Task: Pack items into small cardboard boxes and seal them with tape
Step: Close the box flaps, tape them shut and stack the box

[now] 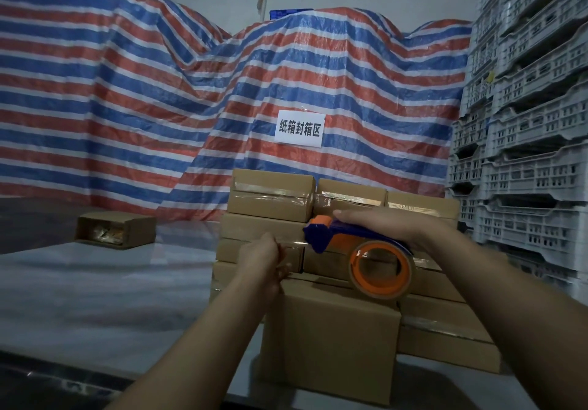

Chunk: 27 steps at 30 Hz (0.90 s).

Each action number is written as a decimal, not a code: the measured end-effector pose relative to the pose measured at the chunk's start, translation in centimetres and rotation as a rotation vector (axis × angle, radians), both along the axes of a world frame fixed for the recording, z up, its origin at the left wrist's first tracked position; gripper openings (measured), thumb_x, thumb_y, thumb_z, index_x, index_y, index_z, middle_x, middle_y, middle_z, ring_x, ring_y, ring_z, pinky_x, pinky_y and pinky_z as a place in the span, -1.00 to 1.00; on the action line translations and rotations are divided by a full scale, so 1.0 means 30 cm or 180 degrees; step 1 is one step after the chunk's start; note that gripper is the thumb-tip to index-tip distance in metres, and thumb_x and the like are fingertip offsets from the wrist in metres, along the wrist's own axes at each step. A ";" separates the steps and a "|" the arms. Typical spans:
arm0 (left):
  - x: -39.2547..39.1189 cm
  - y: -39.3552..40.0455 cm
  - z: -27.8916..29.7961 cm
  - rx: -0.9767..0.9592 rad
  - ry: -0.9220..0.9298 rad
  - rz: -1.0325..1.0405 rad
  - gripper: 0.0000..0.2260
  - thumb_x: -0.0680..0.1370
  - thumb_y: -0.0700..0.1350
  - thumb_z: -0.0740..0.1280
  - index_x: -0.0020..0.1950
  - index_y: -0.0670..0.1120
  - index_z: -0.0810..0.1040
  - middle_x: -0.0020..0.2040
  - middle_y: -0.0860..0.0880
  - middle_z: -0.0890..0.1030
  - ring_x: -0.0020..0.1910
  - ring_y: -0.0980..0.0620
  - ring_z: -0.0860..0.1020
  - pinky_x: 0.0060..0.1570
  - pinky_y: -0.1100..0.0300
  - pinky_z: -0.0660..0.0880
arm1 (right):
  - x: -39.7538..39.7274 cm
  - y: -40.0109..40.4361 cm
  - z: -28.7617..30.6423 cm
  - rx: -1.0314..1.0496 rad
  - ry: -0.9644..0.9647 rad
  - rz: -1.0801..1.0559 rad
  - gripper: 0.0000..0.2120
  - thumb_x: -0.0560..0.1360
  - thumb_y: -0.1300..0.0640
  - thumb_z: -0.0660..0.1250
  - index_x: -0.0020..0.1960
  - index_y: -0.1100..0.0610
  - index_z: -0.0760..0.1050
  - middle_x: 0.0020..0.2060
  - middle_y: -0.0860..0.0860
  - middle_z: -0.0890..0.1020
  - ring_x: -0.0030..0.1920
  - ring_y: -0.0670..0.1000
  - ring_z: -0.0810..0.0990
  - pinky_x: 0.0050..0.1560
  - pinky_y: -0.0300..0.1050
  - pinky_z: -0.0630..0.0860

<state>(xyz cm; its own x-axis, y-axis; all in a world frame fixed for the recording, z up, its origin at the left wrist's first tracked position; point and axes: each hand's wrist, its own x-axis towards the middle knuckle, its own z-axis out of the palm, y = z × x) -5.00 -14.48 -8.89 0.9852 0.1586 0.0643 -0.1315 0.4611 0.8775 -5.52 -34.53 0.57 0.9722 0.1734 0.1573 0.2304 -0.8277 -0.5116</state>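
1. the right hand (381, 223) lies over the blue and orange tape dispenser (331, 234), fingers wrapped along its handle, with the tape roll (380, 269) hanging below. the left hand (264, 258) is curled, fingertips pinching what seems to be the free end of the clear tape just beside the dispenser's mouth. if that pinch slips, the end may snap back onto the roll and have to be picked loose again.
2. the unsealed box (331, 336) stands at the near edge of the worktop (95, 282), below both hands, its top bare of tape. neither hand steadies it, so a strip drawn down hard could push it off the edge.
3. clear tape held in the air tends to fold on itself; a slack stretch between the two hands would likely wrinkle or stick crooked across the flaps.
4. the stacked sealed boxes (270, 199) rise just behind the dispenser toward the far edge. a wide swing of the right hand could knock the top row down.
5. an open box (116, 230) lies on its side well apart, toward the left edge, something inside it; it looks still unpacked and could be overlooked.
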 end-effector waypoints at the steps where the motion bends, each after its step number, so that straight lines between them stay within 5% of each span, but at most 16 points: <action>1: -0.002 0.010 -0.005 -0.0068 -0.0010 -0.0006 -0.81 0.64 -0.19 0.18 -0.16 -0.14 0.46 -0.29 -0.08 0.46 -0.26 0.00 0.46 -0.16 0.10 0.50 | 0.005 0.014 0.004 -0.0141 -0.0005 -0.0088 -0.43 0.50 -0.46 0.17 0.08 -0.01 0.64 -0.21 0.02 0.74 -0.23 -0.04 0.69 0.07 -0.05 0.58; 7: 0.015 0.107 -0.087 0.1665 -0.0642 0.0859 -0.80 0.56 -0.14 0.24 -0.25 -0.15 0.49 -0.36 -0.10 0.44 -0.35 -0.03 0.40 -0.27 0.10 0.37 | 0.032 0.114 0.032 -0.0848 0.0107 -0.0253 -0.46 0.57 -0.42 0.08 -0.12 -0.04 0.61 -0.38 -0.08 0.69 -0.22 -0.05 0.66 -0.07 -0.09 0.47; 11: 0.031 0.138 -0.130 0.1837 -0.0520 0.0662 -0.81 0.56 -0.17 0.24 -0.24 -0.16 0.49 -0.31 -0.13 0.45 -0.31 -0.03 0.41 -0.26 0.11 0.36 | 0.057 0.164 0.036 -0.1180 0.0239 -0.0210 -0.57 0.62 -0.31 0.08 -0.05 -0.05 0.57 -0.23 -0.03 0.67 -0.13 -0.02 0.64 0.09 -0.03 0.50; 14: 0.045 0.143 -0.150 0.1806 -0.0538 0.0590 -0.83 0.57 -0.18 0.25 -0.21 -0.16 0.52 -0.29 -0.15 0.46 -0.29 -0.04 0.42 -0.23 0.10 0.38 | 0.073 0.185 0.037 -0.1342 0.0274 -0.0218 -0.60 0.63 -0.27 0.08 -0.05 -0.03 0.56 -0.31 -0.06 0.64 -0.23 -0.07 0.59 -0.10 -0.10 0.44; 22: 0.059 0.156 -0.185 0.1566 -0.0527 0.0433 -0.80 0.55 -0.27 0.22 -0.27 -0.14 0.44 -0.42 -0.04 0.43 -0.55 0.16 0.38 -0.52 0.32 0.32 | 0.117 0.212 0.036 -0.1577 0.0406 -0.0191 -0.62 0.65 -0.23 0.08 0.04 -0.02 0.55 -0.21 -0.03 0.62 -0.21 -0.09 0.57 -0.17 -0.14 0.37; 27: 0.058 0.138 -0.228 0.1602 -0.0026 0.0144 -0.89 0.57 -0.21 0.24 -0.14 -0.17 0.49 -0.27 -0.10 0.51 -0.36 0.02 0.40 -0.37 0.21 0.34 | 0.137 0.220 0.032 -0.1647 0.0425 -0.0198 -0.63 0.65 -0.21 0.09 -0.05 -0.03 0.55 -0.33 -0.07 0.60 -0.30 -0.12 0.55 -0.20 -0.17 0.38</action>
